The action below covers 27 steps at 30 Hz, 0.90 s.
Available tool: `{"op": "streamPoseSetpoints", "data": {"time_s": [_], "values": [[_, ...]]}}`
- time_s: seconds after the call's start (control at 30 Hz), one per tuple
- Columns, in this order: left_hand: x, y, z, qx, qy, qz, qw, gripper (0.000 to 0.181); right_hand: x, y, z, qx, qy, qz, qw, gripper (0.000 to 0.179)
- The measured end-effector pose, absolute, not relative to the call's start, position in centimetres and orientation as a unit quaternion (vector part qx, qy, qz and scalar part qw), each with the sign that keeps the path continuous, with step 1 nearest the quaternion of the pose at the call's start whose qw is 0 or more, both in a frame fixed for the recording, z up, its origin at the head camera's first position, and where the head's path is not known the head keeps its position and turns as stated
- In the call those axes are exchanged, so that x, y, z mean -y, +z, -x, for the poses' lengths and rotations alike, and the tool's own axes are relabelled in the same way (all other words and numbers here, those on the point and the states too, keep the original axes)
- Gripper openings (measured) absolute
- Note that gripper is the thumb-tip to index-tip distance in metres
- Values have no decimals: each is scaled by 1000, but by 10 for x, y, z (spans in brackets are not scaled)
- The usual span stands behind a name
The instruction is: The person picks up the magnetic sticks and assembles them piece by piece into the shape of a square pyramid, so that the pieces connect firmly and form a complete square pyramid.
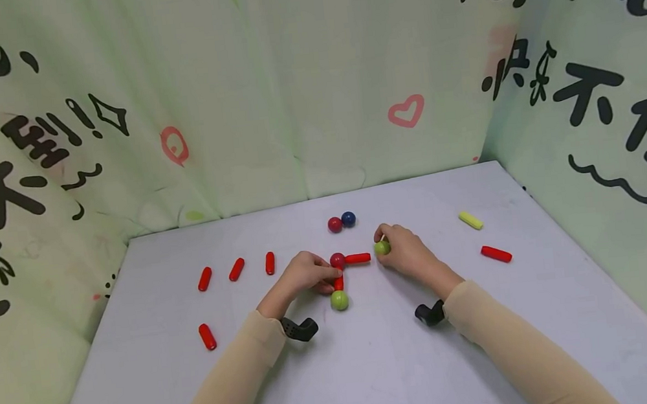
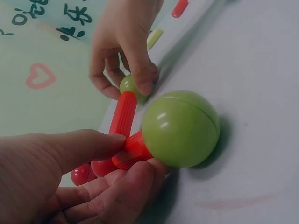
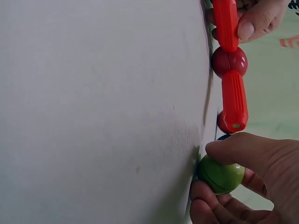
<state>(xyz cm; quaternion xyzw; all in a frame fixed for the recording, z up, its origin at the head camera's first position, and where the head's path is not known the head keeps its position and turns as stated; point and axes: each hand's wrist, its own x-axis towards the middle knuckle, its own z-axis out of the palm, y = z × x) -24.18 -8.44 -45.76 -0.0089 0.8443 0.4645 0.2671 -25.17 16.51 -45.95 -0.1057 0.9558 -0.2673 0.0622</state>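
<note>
My left hand (image 1: 309,272) pinches a red rod (image 1: 339,284) between thumb and fingers. A green ball (image 1: 339,300) sits on that rod's near end and a dark red ball (image 1: 337,260) on its far end. From the dark red ball a second red rod (image 1: 357,258) points right. My right hand (image 1: 406,252) holds another green ball (image 1: 382,247) by thumb and fingers, a small gap off this rod's free end. In the right wrist view, that free end (image 3: 237,125) faces the held green ball (image 3: 221,174).
Behind the joined pieces lie a red ball (image 1: 334,225) and a blue ball (image 1: 348,219), side by side. Several loose red rods (image 1: 236,269) are spread on the left. A yellow rod (image 1: 470,220) and a red rod (image 1: 496,254) lie right on the white table (image 1: 387,378).
</note>
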Motion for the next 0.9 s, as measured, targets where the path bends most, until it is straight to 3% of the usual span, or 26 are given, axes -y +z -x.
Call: {"op": "streamPoseSetpoints", "data": {"time_s": [0.73, 0.9], "values": [[83, -457, 242, -848, 460, 2, 263, 23, -157, -453, 236, -952, -278, 93, 85, 37], [82, -447, 240, -894, 387, -22, 225, 24, -171, -446, 228, -955, -270, 86, 89, 40]]}}
